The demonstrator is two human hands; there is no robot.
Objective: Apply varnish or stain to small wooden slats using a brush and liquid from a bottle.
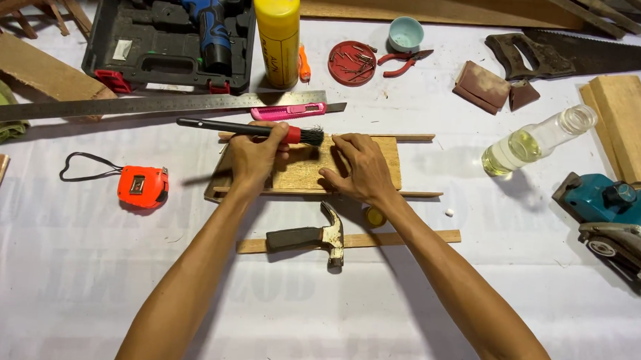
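Head view: the small wooden board (335,166) lies flat on the white sheet (78,277). My left hand (255,155) is clamped round a black-bristled brush (251,129) over it; my right hand (361,167) presses open-fingered on the board. A hammer (311,237) lies just below.

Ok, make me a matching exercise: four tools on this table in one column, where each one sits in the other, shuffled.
Tools:
1. brush
2. hammer
3. tape measure
4. hand saw

Places:
A. far right, near the table's back edge
B. across a thin wooden strip, nearer than the board
C. in the left hand, bristles over the wooden board
D. left of the board, alone on the white cover

Pairs: 1-C, 2-B, 3-D, 4-A
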